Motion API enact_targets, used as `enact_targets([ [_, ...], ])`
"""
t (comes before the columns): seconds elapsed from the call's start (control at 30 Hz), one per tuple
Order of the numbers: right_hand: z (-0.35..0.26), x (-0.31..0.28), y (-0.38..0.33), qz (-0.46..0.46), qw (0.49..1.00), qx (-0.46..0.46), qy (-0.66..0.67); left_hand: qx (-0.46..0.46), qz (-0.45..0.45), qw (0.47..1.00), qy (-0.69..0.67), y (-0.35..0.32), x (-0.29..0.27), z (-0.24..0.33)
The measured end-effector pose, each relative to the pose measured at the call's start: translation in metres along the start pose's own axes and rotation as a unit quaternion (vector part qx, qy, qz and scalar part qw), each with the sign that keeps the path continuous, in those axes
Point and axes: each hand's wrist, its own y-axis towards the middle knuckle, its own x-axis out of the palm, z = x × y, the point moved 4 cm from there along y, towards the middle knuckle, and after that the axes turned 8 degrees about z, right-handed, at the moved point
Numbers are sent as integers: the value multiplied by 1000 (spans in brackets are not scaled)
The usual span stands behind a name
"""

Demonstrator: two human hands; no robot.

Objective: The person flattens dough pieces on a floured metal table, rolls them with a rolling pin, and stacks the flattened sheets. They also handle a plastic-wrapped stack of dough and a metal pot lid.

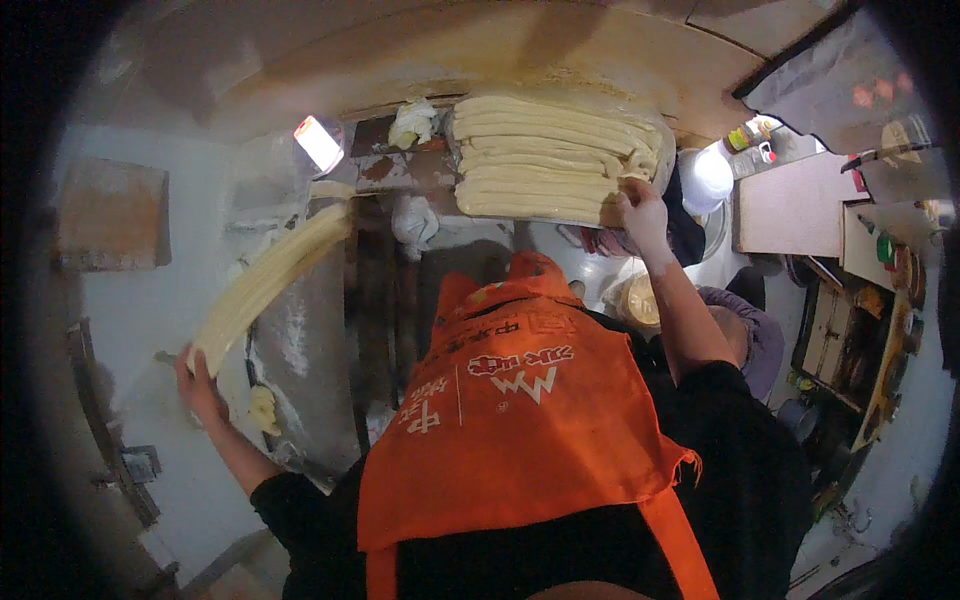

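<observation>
At the left, a long pale strip of dough (268, 278) stretches in a curve over the floury work surface (295, 345). My left hand (200, 388) holds its near end, fingers curled round the edge. Several more long dough strips (540, 160) lie side by side in a shallow tray (664, 150) at the back. Over the tray's right end is my right hand (643, 212), its fingers closed on the end of a dough strip, which looks bunched there. The exact grip is partly hidden by the fingers.
A lit phone (318, 143) stands at the back left, near a crumpled white cloth (412, 123). A small plastic bag (412, 220) lies before the tray. Right of it are a white tub (705, 180) and bottles (752, 136). A dough scrap (263, 408) lies near my left forearm.
</observation>
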Motion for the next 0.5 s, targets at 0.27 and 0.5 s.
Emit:
enact_targets([
  [0.27,-21,-17,62,112,983,-108,-100,7,-110,989,95,-57,187,-146],
  [0.5,-19,-11,97,34,981,-23,-190,279,-307,907,-75,-108,492,92],
])
